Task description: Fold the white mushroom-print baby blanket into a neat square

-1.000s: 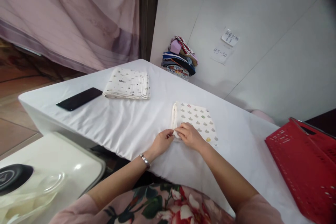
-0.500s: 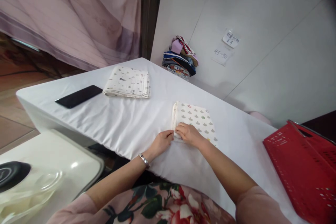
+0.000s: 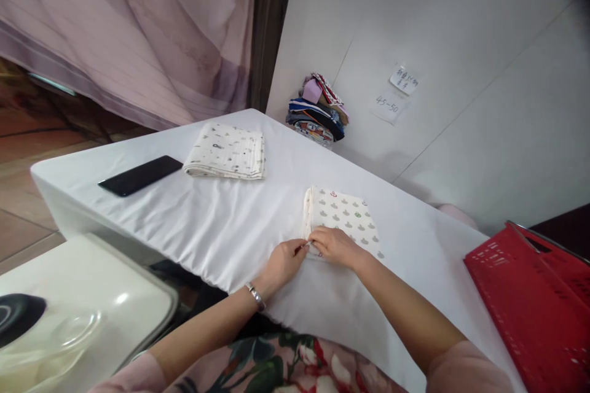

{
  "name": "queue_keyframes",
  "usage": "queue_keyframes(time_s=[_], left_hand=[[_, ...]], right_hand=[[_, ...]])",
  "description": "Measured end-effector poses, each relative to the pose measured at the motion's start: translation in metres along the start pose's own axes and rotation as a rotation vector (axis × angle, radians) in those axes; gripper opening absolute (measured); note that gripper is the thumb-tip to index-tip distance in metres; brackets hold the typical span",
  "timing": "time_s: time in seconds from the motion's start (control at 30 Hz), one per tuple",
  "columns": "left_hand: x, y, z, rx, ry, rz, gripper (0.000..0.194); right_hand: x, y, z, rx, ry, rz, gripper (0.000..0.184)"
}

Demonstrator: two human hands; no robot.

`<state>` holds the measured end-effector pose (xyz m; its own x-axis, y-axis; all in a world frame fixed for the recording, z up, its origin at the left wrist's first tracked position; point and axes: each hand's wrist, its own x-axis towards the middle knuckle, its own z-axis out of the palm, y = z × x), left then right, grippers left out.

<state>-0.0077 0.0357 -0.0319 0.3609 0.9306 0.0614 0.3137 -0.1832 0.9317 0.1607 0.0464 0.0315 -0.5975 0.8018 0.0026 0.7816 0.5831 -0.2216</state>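
Note:
A folded cream cloth (image 3: 348, 218) printed with grey motifs and a few coloured ones lies flat on the white-covered table (image 3: 249, 215). At its near left corner, my left hand (image 3: 284, 263) pinches the cloth's edge between thumb and fingers. My right hand (image 3: 335, 245) rests over the same corner, fingers closed on the edge right beside the left fingertips. The bit of cloth between the fingers is mostly hidden. Further back to the left sits another folded cloth (image 3: 225, 150), white with small dark prints, in thicker layers.
A black phone (image 3: 141, 175) lies left of the thicker cloth. On the right stands a red plastic basket (image 3: 530, 295). Folded clothes (image 3: 318, 110) are stacked by the wall under handwritten paper signs (image 3: 389, 104). A cream surface (image 3: 124, 282) is at the lower left.
The view has tilted slightly, so everything sits a little lower in the picture. Both hands stay at the same corner of the cloth, with barely any shift.

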Motion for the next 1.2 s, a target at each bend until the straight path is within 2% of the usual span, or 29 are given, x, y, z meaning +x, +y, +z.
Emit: queue_keyframes(time_s=[0.17, 0.3, 0.47, 0.63, 0.77, 0.97, 1.1, 1.2], left_hand=[[0.01, -0.002, -0.008, -0.004, -0.018, -0.067, 0.032], [0.024, -0.001, -0.012, 0.103, 0.022, -0.111, 0.026], [0.04, 0.005, -0.009, 0.229, -0.029, -0.211, 0.022], [0.047, 0.013, -0.014, 0.119, -0.175, -0.321, 0.019], [0.051, 0.02, -0.019, 0.018, -0.239, -0.369, 0.014], [0.05, 0.015, -0.018, -0.174, -0.292, -0.441, 0.026], [0.046, 0.011, -0.019, -0.168, -0.321, -0.442, 0.027], [0.043, 0.014, -0.024, -0.105, -0.392, -0.427, 0.027]], right_hand=[[-0.005, 0.0, 0.005, -0.03, 0.008, 0.017, 0.017], [-0.007, -0.002, 0.005, -0.043, 0.002, 0.025, 0.019], [-0.006, -0.002, 0.006, -0.067, -0.014, 0.02, 0.015], [-0.007, -0.001, 0.008, -0.068, -0.004, -0.003, 0.015], [-0.009, 0.0, 0.01, -0.043, 0.039, -0.016, 0.017], [-0.013, -0.003, 0.006, 0.15, 0.07, 0.037, 0.02], [-0.021, -0.009, 0.009, 0.243, 0.109, 0.049, 0.021], [-0.03, -0.011, 0.017, 0.276, 0.235, 0.083, 0.023]])
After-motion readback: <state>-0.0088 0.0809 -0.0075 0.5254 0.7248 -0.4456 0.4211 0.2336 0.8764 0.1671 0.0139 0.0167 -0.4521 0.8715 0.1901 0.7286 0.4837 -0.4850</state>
